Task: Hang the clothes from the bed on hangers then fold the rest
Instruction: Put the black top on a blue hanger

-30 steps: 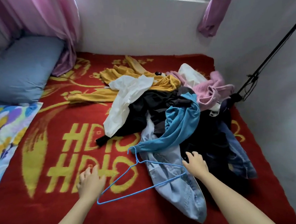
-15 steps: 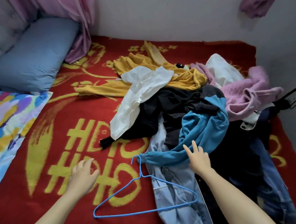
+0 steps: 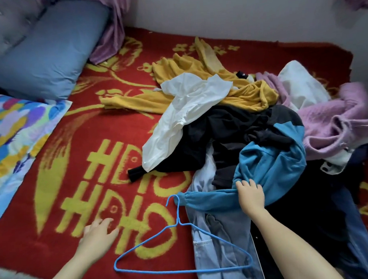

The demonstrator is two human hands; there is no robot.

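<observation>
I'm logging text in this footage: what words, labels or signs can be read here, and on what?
"HDTO" over "HDIO", roughly: yellow marks on the red blanket, partly under the clothes pile; perhaps ornament, not letters.
White tag in the pile: too small to read.
Black patch by the yellow garment: too blurred to read.

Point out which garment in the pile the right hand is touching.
The blue top: the right hand lies on its sleeve. The white shirt, yellow sweater and pink knit lie farther back.
</observation>
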